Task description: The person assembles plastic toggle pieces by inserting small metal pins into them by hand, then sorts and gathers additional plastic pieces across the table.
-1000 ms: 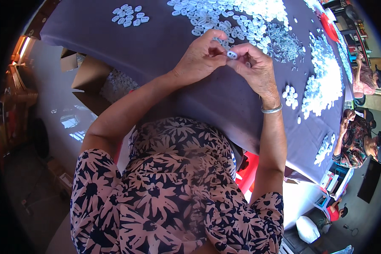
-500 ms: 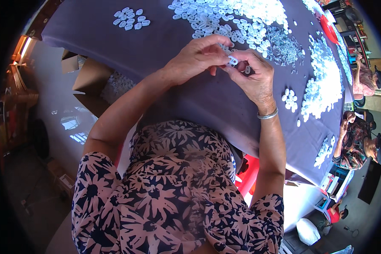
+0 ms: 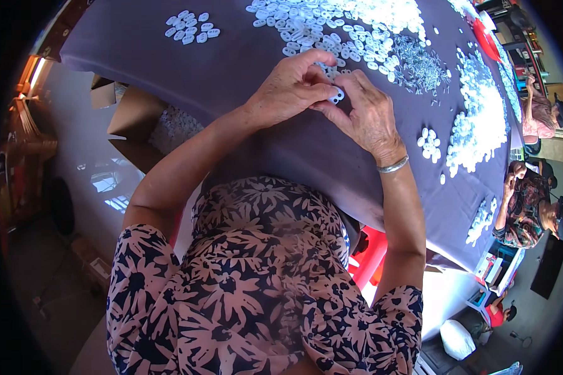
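A small white oval plastic piece (image 3: 336, 95) with dark holes is held up over the near part of the table, between my two hands. My left hand (image 3: 293, 86) pinches it from the left, with thumb and finger closed on it. From the right, my right hand (image 3: 368, 114) meets it with bent thumb and fingers; its palm side is hidden. Just beyond my fingers spreads a big pile of similar white oval pieces (image 3: 350, 47). Right of that lies a heap of thin, short metallic pins (image 3: 419, 65).
A small group of white ovals (image 3: 192, 27) lies at the far left, another cluster (image 3: 429, 144) to the right. A bright white pile (image 3: 478, 128) stretches along the right side. An open cardboard box (image 3: 137, 114) stands below the table's left edge. Other people (image 3: 532, 212) sit at right.
My right hand has shifted slightly left and its fingers have turned inward over the white piece. The second white piece seen by its fingers before is now out of sight.
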A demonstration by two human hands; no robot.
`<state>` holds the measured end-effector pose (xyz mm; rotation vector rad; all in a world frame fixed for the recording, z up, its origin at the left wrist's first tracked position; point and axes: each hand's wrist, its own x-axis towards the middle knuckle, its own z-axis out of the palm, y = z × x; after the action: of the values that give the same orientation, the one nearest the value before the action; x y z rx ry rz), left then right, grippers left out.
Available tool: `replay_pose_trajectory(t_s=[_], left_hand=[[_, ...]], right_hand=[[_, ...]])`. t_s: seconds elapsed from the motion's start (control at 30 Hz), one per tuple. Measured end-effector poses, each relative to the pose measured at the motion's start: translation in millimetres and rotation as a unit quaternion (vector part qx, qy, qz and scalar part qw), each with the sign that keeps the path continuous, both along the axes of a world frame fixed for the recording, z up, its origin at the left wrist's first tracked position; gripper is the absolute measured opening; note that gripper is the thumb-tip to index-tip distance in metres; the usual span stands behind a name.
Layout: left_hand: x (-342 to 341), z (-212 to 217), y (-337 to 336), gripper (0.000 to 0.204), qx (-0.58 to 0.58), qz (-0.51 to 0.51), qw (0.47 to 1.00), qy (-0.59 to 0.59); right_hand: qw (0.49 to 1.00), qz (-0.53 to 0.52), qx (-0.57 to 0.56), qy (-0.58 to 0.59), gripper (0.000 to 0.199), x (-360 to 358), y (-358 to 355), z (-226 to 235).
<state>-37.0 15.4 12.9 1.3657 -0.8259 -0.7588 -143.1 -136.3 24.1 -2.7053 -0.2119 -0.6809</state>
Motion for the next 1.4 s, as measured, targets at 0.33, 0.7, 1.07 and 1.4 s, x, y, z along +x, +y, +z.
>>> replay_pose_trajectory(t_s=[0.33,0.7,1.07,1.4], left_hand=[[-1,-8,-3,0.043,-0.045,-0.044,0.997,0.035],[8,-2,1,0.042,-0.064,-0.054,0.995,0.056],[86,9,51,0.009,0.073,0.081,0.933,-0.344],[147,-17,96,0.015,0.158,0.251,0.838,-0.458]], right_hand=[[0.998,0.047,-0.017,0.047,0.024,-4,-1,-7],[0.999,0.030,0.028,0.032,0.028,-1,9,-2],[0.948,-0.213,0.236,-0.028,0.011,-13,-80,-5],[0.943,-0.095,0.275,0.161,0.017,-10,-72,-2]])
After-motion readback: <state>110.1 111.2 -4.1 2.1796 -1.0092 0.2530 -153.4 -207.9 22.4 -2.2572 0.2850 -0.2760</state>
